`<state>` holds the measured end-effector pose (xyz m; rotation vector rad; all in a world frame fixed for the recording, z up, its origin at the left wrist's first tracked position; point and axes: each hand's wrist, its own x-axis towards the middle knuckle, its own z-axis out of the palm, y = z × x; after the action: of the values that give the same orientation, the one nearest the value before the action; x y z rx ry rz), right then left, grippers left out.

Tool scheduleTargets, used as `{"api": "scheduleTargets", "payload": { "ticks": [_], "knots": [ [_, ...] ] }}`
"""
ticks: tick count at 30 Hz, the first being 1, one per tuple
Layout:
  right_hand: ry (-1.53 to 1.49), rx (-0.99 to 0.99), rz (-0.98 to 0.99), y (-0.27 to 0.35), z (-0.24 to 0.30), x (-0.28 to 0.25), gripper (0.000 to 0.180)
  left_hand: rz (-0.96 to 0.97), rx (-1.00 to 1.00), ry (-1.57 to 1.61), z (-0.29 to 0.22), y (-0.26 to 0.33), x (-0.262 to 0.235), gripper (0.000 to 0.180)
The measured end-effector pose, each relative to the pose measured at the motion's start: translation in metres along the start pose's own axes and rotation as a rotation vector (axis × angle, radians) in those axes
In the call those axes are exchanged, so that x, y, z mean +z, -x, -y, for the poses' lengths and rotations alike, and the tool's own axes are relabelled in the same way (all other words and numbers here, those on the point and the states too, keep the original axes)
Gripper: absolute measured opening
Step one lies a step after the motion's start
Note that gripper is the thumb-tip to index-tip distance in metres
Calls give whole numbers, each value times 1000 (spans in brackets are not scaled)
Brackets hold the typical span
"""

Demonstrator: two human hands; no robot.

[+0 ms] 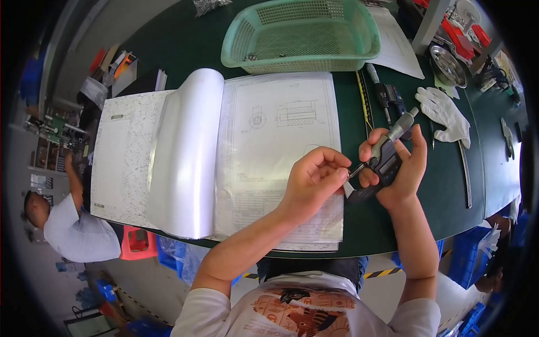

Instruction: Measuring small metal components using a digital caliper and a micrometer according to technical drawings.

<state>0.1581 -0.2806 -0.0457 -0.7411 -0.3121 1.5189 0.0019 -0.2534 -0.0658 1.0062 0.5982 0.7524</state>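
Observation:
My right hand (pixel 409 175) holds a digital micrometer (pixel 386 159), its silver thimble tilted up and to the right and its frame down toward my left hand (pixel 315 178). The fingertips of that left hand are pinched together at the micrometer's jaws. Whatever sits between them is too small and covered to name. Beneath the left hand lies an open folder whose right page is a technical drawing (pixel 264 146) in a clear sleeve. A curled clear sleeve (pixel 188 151) rises in the middle of the folder.
Beyond the folder stands a green plastic basket (pixel 300 68) with a few small metal parts. To the right lie another digital measuring tool (pixel 391 96), a white glove (pixel 444 115), a metal bowl (pixel 447 66) and a thin metal strip (pixel 466 175). Another person (pixel 78 227) works at far left.

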Motion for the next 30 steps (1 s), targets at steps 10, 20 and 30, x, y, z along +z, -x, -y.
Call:
{"api": "scheduleTargets", "payload": {
  "ticks": [10,20,30],
  "knots": [
    [-36,13,68,-5,-7,-7,57,-188,364,-437,-47,22,-6,7],
    [-33,85,124,0,-10,-3,62,-166,396,-1070,-171,-135,-72,20],
    [-3,144,134,-5,-18,-7,64,87,-478,-2082,-131,-209,-116,54]
  ]
}}
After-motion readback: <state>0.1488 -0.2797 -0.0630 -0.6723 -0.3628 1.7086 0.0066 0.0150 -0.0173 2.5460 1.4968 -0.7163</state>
